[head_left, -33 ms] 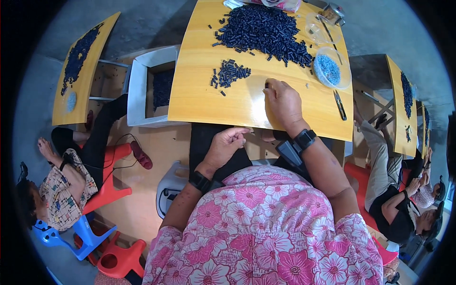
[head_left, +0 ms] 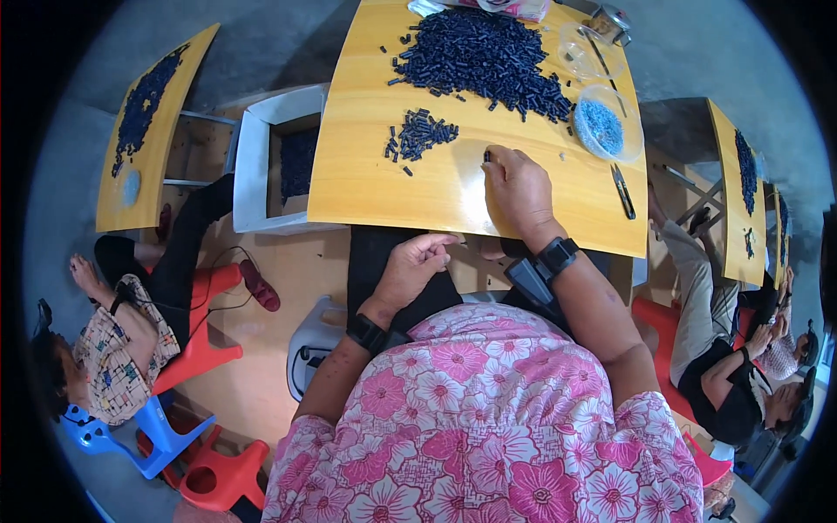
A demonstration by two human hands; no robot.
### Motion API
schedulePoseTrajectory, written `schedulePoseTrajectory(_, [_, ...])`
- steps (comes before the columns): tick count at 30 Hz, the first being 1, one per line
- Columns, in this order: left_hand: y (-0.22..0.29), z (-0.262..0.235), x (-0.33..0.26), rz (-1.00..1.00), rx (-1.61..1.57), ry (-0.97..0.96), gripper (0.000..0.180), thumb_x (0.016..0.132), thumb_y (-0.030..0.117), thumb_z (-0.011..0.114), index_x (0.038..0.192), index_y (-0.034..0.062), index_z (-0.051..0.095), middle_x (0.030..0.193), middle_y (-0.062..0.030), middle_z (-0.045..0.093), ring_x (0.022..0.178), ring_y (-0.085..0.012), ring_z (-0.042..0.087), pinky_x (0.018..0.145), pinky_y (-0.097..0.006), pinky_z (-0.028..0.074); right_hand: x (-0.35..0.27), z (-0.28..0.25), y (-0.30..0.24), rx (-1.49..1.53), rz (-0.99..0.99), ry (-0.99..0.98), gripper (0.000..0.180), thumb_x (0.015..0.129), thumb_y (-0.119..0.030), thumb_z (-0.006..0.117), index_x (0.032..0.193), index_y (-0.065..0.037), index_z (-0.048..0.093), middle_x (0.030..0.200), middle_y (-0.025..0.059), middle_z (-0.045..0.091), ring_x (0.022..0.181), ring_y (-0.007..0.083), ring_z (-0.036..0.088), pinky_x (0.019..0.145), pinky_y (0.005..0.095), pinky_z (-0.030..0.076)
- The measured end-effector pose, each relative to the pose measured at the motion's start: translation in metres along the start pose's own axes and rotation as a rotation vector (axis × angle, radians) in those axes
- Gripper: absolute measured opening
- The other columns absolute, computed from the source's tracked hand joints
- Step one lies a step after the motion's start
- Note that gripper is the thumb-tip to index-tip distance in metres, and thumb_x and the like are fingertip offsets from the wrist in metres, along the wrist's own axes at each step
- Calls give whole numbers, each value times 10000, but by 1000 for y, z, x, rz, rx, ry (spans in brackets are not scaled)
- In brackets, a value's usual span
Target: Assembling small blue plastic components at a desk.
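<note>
My right hand (head_left: 521,190) rests over the front part of the yellow table (head_left: 366,187), its fingers pinched on a small black cylindrical piece (head_left: 487,157) that shows at the fingertips. Below the table's front edge, above my lap, my left hand (head_left: 413,268) has its thumb and fingers drawn together; whatever they hold, if anything, is too small to make out. A small pile of black cylindrical pieces (head_left: 420,137) lies left of my right hand. Farther back spreads a large heap of the same pieces (head_left: 479,61).
Right of the heap stands a clear bowl of light-blue bits (head_left: 600,128), with thread snips (head_left: 623,191) nearer me. Behind it are a clear dish (head_left: 580,50) and a metal cup (head_left: 610,23). A white box (head_left: 253,166) adjoins the table's left. People sit at tables on both sides.
</note>
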State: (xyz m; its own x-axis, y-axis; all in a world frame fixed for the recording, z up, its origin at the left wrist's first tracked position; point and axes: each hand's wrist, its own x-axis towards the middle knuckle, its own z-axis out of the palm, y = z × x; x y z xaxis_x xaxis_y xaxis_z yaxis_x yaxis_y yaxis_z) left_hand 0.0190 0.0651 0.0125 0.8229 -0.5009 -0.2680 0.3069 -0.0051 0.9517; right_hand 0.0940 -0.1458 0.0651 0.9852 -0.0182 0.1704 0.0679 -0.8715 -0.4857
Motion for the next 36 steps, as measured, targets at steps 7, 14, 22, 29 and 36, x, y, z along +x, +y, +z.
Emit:
schedulePoseTrajectory(7, [-7, -1, 0, -24, 9, 6, 303, 932, 107, 563, 1213, -4, 581, 981, 1, 625, 829, -50, 571, 772, -212, 486, -6, -1, -1, 64, -4, 32, 237, 818, -201, 660, 1018, -74, 654, 893, 157, 667, 752, 331, 644, 677, 404, 515])
schedulePoseTrajectory(14, [2, 7, 2, -50, 8, 54, 308, 890, 38, 584, 1194, -10, 593, 832, 37, 555, 733, -33, 515, 700, -184, 465, -3, 8, 2, 2, -32, 47, 214, 832, -228, 645, 994, -89, 661, 896, 125, 672, 737, 316, 647, 664, 392, 522])
schedulePoseTrajectory(22, [0, 6, -3, -2, -3, 52, 303, 884, 46, 577, 1183, 4, 605, 837, 27, 562, 752, -44, 519, 716, -191, 461, -9, 13, 3, -113, -77, 52, 126, 861, -195, 596, 928, -90, 613, 856, 124, 650, 718, 325, 639, 641, 415, 515])
schedulePoseTrajectory(29, [30, 8, -10, 77, 72, -7, 281, 897, 72, 585, 1172, 29, 619, 916, -1, 628, 808, -55, 569, 764, -212, 479, -27, 9, 21, -16, -137, 23, 138, 895, -162, 543, 955, -42, 572, 823, 103, 622, 723, 294, 622, 643, 393, 497])
schedulePoseTrajectory(36, [69, 21, 4, 250, -39, 65, 323, 868, 7, 600, 1191, 16, 599, 894, 19, 583, 803, -49, 546, 743, -195, 461, -53, -34, 2, 1243, 251, -434, 127, 940, -140, 533, 1009, -35, 552, 752, -14, 514, 568, 53, 453, 516, 187, 380])
